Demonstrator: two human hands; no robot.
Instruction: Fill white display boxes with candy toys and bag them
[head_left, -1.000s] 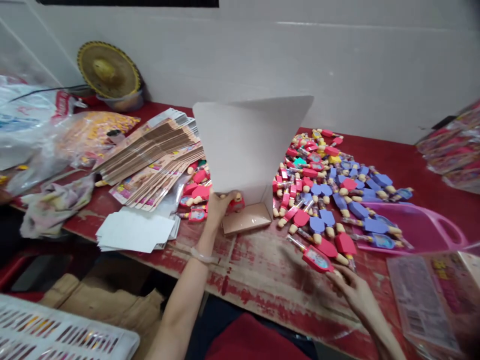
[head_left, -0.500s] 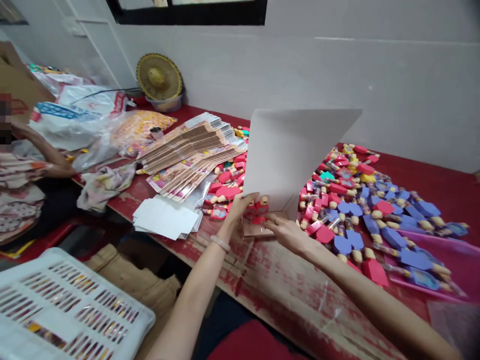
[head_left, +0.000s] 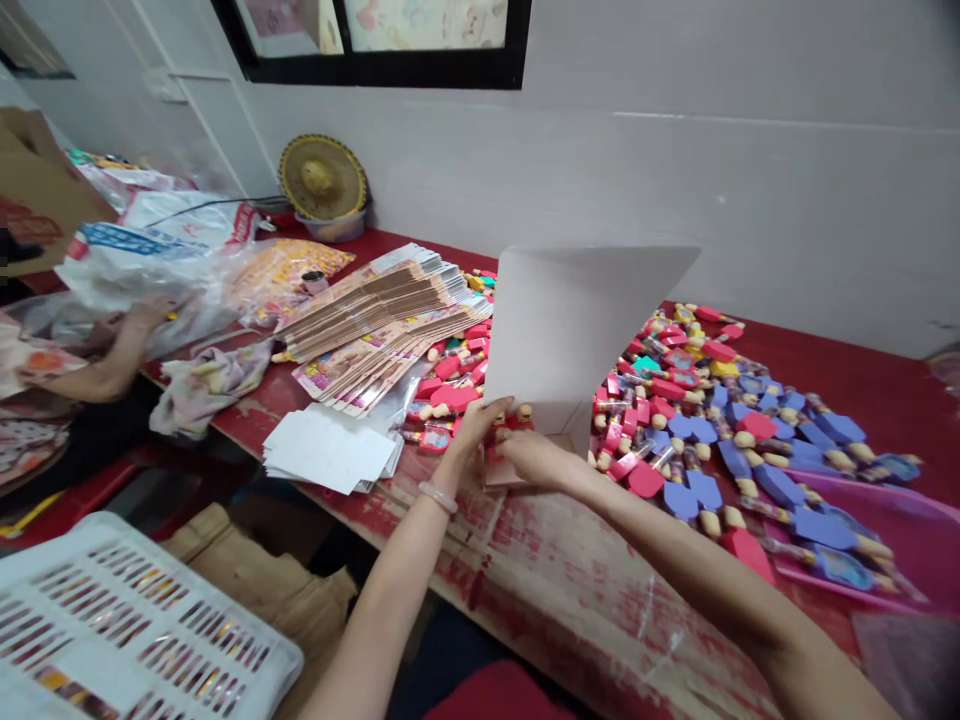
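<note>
A cardboard display box (head_left: 592, 335) with a tall white back panel stands on the table in front of me. My left hand (head_left: 478, 432) grips the box at its lower left side, fingers partly behind the card. Inside the low tray part, red toy pieces with beige round knobs (head_left: 524, 413) stand close together at the left. My right hand (head_left: 541, 460) reaches into the tray with its fingers closed at a red piece, which they largely cover. Many loose red pieces (head_left: 646, 478) and purple pieces (head_left: 780, 485), with clear tubes, lie to the right.
Stacked printed cards (head_left: 375, 310) and white cards (head_left: 326, 450) lie to the left. A pink tray (head_left: 919, 530) sits at the right. A white slotted basket (head_left: 142, 620) stands low at left. Another person's arm (head_left: 112, 365) is by plastic bags (head_left: 142, 260). A wall rises behind.
My right hand has moved left inside the box, closer to my left hand and the red pieces. The other person's arm has reached forward to the bags. The view has tilted up slightly.
</note>
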